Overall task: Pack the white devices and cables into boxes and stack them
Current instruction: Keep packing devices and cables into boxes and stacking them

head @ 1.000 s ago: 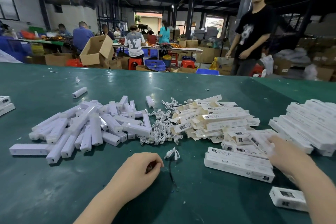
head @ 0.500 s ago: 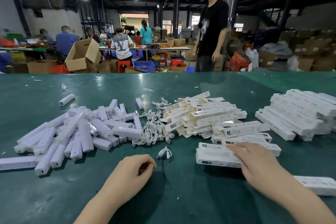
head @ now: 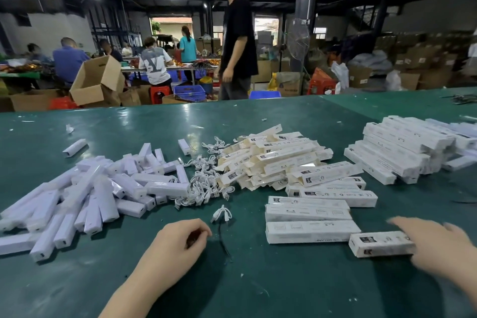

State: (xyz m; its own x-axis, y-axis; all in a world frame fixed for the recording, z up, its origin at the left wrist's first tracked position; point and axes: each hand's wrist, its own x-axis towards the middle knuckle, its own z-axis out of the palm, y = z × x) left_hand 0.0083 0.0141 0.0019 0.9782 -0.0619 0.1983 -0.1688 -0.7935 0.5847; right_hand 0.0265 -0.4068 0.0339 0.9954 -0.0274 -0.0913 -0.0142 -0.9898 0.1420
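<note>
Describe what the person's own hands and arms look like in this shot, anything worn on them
Both hands are bare: no gloves, rings, watch or bracelets show. The left hand leads into a bare forearm with no sleeve in view. The right hand is motion-blurred, so its fine detail is unclear; its forearm also looks uncovered up to the frame edge.

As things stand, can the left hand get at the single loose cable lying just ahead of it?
Probably yes. The left hand rests curled on the green table, and the loose cable lies just beyond its fingers with only bare table between; it would have to uncurl first.
</note>
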